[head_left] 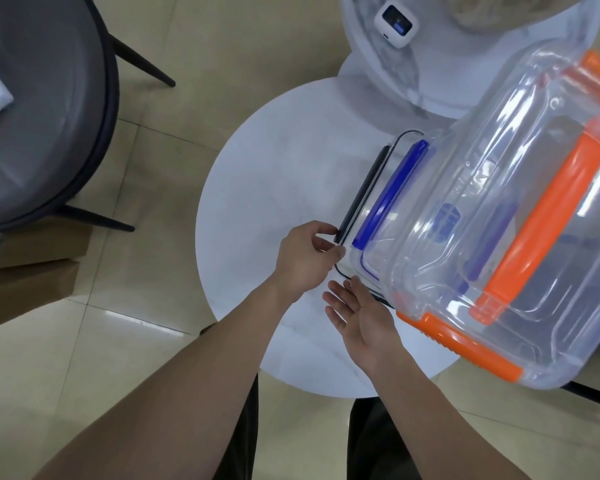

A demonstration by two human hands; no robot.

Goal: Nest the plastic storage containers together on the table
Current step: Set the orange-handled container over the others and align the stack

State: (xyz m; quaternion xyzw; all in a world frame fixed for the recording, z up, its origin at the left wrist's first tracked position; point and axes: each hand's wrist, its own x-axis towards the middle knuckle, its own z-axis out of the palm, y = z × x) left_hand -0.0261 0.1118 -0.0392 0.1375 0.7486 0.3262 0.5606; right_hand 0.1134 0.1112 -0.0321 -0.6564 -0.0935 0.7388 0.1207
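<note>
On the round white table [274, 188] a clear container with a black clip [361, 195] holds a smaller clear container with blue clips [390, 194]. A large clear container with orange clips [520, 216] sits tilted over both, close to the camera, and hides their right halves. My left hand [305, 258] pinches the near end of the black clip between thumb and fingers. My right hand [361, 313] lies flat, palm up with fingers spread, against the near-left corner of the orange-clipped container. Its thumb is hidden by that corner.
A grey padded chair [42, 109] with dark legs stands to the left, with brown cardboard boxes [32, 271] below it. A person in a white top [465, 64] with a small white device sits across the table. Tiled floor surrounds everything.
</note>
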